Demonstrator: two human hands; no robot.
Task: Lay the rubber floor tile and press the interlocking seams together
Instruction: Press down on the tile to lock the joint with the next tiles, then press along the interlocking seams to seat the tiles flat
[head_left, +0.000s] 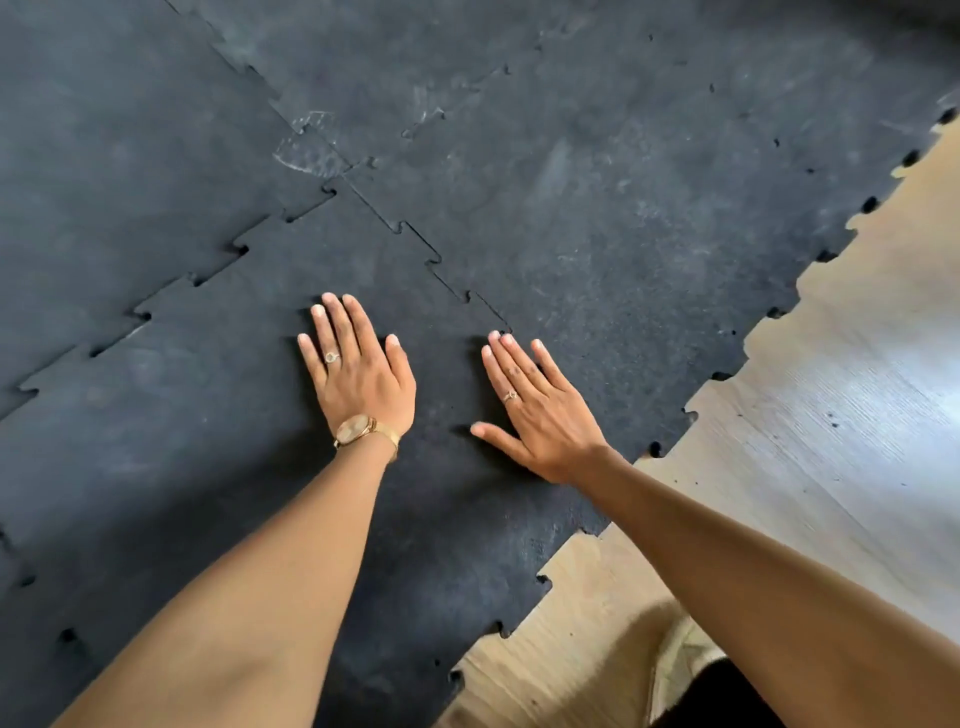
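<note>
pale wood-look floor (857, 415) along the right and lower right of the frame, bare beyond the jagged black edge; dark rubber everywhere else. newest tile (249, 426) filling the lower left and centre, directly under both palms, already down flat among its neighbours.

left hand (358, 374) spread wide and flat on that tile at frame centre, fingers pointing up-frame, gripping nothing, gold watch (356, 430) at the wrist. right hand (535, 410) likewise wide and flat, holding nothing, just to the right of the left, fingers angled toward the upper left.

key relation — the right-hand seam (415, 239) running diagonally from the upper middle of the frame down to the right hand's fingertips (501, 340), which sit touching or just beside its lower end. long axis up-left to down-right, so pressing along it likely means working up-frame and away from the body. right hand clearly nearer that seam; left hand well inside the tile.

second seam (171, 296) running from the four-tile corner (337, 182) down toward the left edge of the frame, with small dark gaps at several tabs — probably not fully seated there, and nearer the left hand. likely next: palms sliding outward, each to its own seam. outer toothed edge (654, 449) at the lower right free, nothing to join.
</note>
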